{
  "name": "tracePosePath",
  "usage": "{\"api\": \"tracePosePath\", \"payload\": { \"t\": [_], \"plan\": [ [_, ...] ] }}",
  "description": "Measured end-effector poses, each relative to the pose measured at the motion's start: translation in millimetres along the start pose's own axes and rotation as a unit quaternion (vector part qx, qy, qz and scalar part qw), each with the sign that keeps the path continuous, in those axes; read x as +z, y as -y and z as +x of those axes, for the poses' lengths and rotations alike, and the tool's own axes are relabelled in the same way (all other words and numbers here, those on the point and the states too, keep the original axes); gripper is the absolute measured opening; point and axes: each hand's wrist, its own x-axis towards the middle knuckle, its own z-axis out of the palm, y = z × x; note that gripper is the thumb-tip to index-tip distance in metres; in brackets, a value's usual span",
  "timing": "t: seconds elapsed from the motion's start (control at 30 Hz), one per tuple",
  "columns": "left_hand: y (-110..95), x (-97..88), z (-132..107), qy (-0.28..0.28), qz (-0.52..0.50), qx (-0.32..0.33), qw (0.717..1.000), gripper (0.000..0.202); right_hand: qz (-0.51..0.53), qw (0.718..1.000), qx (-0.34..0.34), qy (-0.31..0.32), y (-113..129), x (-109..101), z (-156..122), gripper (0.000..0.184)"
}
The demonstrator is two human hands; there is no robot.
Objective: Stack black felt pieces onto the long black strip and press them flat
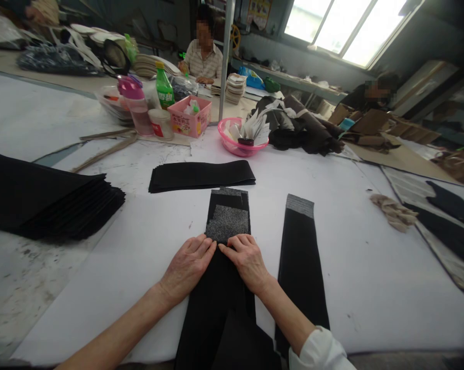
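Note:
My left hand [190, 262] and my right hand [246, 258] lie side by side on a long black fabric strip [216, 293] in front of me. Their fingers are drawn together, fingertips at the lower edge of a speckled grey end [229, 221], which looks like a turned-back flap. Both thumbs point inward, a small gap between them. More black strips lie stacked beneath. Right of my hands rests another black strip [302, 262] with a layered grey end. A stack of shorter black pieces [203, 174] sits crosswise beyond my fingers.
A thick stack of black sheets [42, 198] is on the left. Behind stand a pink basin [243, 148] with papers, a pink box [189, 117], a green bottle [163, 86] and a pink-lidded jug [135, 105]. A crumpled cloth [394, 210] lies right. Other people sit farther back.

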Motion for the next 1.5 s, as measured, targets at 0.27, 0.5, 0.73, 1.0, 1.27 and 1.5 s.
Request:
{"api": "tracePosePath", "payload": {
  "t": [0.27, 0.5, 0.73, 1.0, 1.27, 1.5],
  "plan": [
    [2.2, -1.3, -0.1, 0.003, 0.026, 0.028, 0.999, 0.032, -0.017, 1.000, 0.000, -0.005, 2.4, 2.3, 0.3, 0.027],
    [5.9, -2.5, 1.4, 0.004, 0.031, 0.038, 0.999, 0.029, -0.032, 0.999, -0.001, -0.007, 3.9, 2.0, -0.4, 0.027],
    [5.5, -4.7, 3.9, 0.021, 0.026, 0.066, 0.997, 0.034, -0.023, 0.999, -0.008, -0.036, 0.6, 8.5, 0.3, 0.023],
    [6.8, -8.0, 6.7, 0.053, 0.045, 0.077, 0.995, 0.033, 0.020, 0.999, -0.042, -0.022, -22.4, -2.6, -1.8, 0.020],
    [2.5, -12.7, 9.8, 0.076, 0.044, 0.079, 0.993, 0.041, 0.001, 0.999, -0.039, -0.003, -15.5, -5.1, -2.4, 0.020],
    [-2.4, -13.8, 18.2, 0.086, 0.051, 0.116, 0.988, 0.037, 0.015, 0.999, -0.047, -0.015, -26.2, -5.9, -8.5, 0.017]
  ]
}}
